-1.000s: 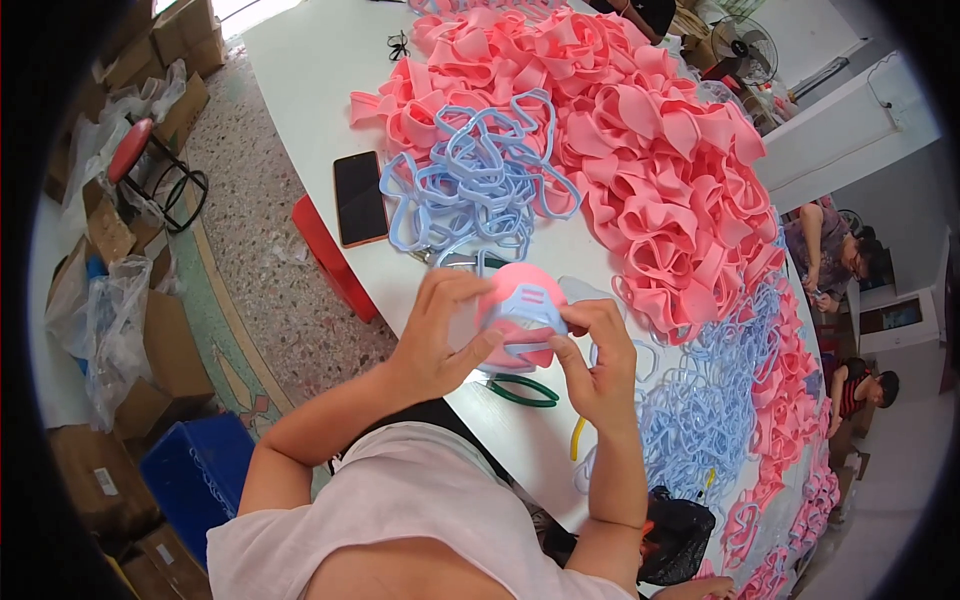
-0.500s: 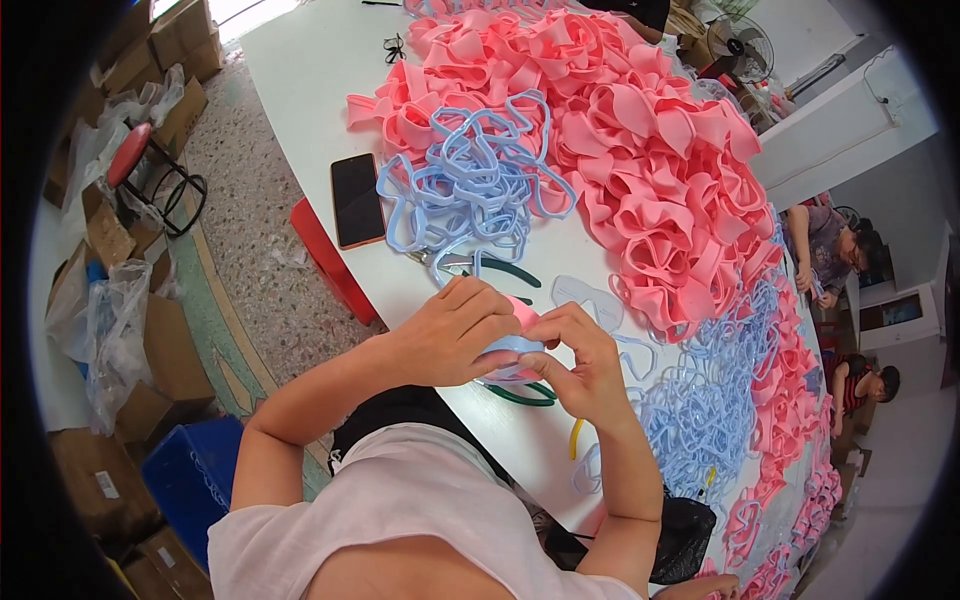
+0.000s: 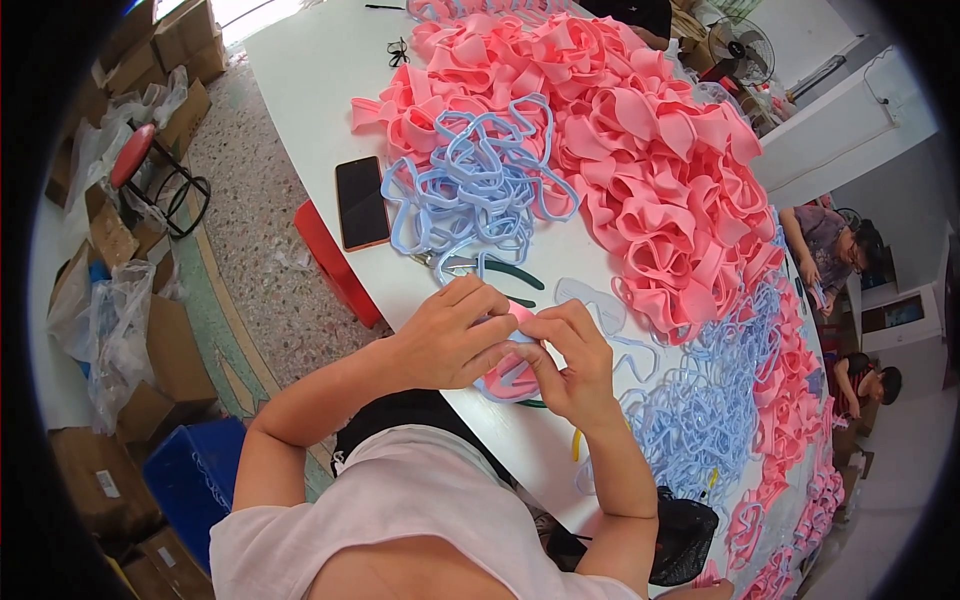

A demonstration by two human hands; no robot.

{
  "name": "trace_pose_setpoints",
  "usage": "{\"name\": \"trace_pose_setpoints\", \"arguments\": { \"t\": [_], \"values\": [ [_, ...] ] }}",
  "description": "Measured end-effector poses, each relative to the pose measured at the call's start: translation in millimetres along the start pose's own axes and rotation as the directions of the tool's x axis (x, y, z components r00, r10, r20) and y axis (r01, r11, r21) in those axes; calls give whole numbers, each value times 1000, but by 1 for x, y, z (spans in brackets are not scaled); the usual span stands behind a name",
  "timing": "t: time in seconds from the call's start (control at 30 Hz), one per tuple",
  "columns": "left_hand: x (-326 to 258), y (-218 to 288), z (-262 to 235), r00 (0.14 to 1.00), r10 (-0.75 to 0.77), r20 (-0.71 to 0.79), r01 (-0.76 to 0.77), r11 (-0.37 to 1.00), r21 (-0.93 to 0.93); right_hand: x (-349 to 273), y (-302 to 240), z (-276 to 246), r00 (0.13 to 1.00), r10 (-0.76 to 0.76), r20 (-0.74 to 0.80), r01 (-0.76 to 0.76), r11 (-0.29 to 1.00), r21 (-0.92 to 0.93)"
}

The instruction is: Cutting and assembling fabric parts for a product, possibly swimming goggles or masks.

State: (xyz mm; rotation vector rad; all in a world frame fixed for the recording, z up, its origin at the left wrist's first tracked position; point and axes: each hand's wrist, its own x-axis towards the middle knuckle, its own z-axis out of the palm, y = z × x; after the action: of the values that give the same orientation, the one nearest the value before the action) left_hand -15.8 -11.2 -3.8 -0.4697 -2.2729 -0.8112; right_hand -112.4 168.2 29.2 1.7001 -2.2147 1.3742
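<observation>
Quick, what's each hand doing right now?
Left hand: closed, holding one side of the pink-and-blue piece.
Right hand: closed, pinching the same piece.

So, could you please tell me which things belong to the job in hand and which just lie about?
Likely the job's:
pink-and-blue piece, held by left hand and right hand
heaped pink pieces
heaped blue loops
perhaps green-handled pliers

Seemingly lying about:
phone
red-topped stool
fan
</observation>
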Motion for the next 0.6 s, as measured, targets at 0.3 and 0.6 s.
{"name": "trace_pose_setpoints", "arguments": {
  "t": [0.3,0.6],
  "values": [
    [-9,-15,-5,968,-123,-221,97,987,-125,3,10,-12,986,164,7,-164,978,132],
    [-11,-15,-11,960,-109,-259,71,986,-151,5,17,-27,790,380,481,-613,472,633]
  ]
}}
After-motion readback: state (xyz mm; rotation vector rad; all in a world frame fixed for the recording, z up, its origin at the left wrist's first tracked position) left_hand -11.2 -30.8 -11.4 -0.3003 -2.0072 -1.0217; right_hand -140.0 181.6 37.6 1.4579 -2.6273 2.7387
